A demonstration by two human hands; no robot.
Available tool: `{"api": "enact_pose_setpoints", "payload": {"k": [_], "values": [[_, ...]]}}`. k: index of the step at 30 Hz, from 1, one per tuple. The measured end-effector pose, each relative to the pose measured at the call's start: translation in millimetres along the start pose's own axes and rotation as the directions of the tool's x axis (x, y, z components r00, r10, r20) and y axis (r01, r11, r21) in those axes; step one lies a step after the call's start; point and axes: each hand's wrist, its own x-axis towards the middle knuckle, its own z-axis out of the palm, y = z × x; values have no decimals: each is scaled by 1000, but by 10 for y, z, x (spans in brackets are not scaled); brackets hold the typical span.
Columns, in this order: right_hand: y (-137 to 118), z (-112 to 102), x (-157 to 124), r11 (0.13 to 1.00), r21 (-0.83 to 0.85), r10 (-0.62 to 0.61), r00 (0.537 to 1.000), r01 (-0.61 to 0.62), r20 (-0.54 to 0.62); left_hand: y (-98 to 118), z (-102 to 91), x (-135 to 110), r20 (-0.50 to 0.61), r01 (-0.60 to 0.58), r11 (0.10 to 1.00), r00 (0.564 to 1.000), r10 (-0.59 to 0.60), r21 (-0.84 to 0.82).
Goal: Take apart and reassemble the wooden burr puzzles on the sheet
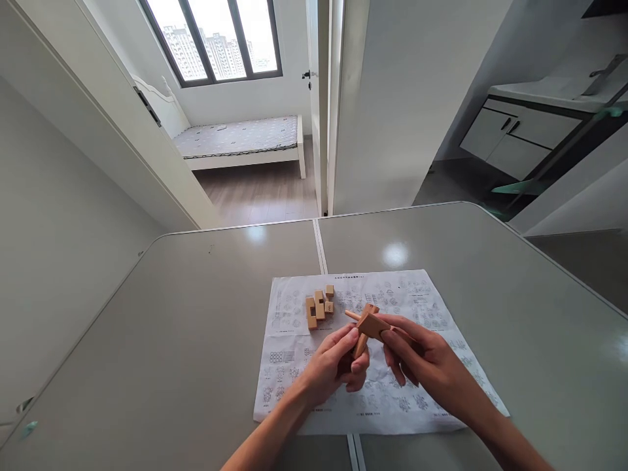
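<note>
Wooden puzzle pieces (371, 309), held crossed just above a printed sheet (289, 297) of diagrams, which is spread on a grey table (196, 340). A slanted lower piece (360, 345) is grasped by the curled fingers of the left hand (336, 363); a flat-faced upper piece (373, 326) is pinched by the fingers of the right hand (429, 353). Should the left grip be loosened while the upper piece is pressed or turned, the cluster could be parted and a piece dropped. A slender wooden rod (351, 314), seen projecting to the left, might be knocked askew — its inner end is hidden, so its seating cannot be judged. Notched blocks (311, 314), resting on the sheet near the left hand, could be scattered by a careless sweep of the wrist. The held pieces are light brown and apparently smooth, with squared edges; the upper is tilted, and a dark curved line — perhaps the edge of a notch — is seen beside the right thumb. Beyond the notched blocks, a small cube-like block (330, 290) is placed.
</note>
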Motion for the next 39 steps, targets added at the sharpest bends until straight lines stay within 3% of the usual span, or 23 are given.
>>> {"api": "enact_pose_setpoints", "payload": {"k": [12,17,23,30,36,39], "values": [[93,-6,18,989,141,42,999,-43,13,14,-32,6,69,61,997,996,-57,-47],[111,2,16,985,168,51,998,-45,-34,44,-45,13,27,37,992,999,-34,-117],[207,23,31,991,127,40,999,-36,-30,49,-29,4,1,41,996,999,-41,-80],[350,49,20,998,45,42,996,-39,-76,36,-8,-8,105,102,995,989,-103,15],[349,49,10,994,91,61,995,-53,-85,124,15,-54,151,169,985,975,-163,-31],[322,59,13,992,117,53,994,-42,-92,116,-1,-61,169,142,988,977,-132,-52]]}}
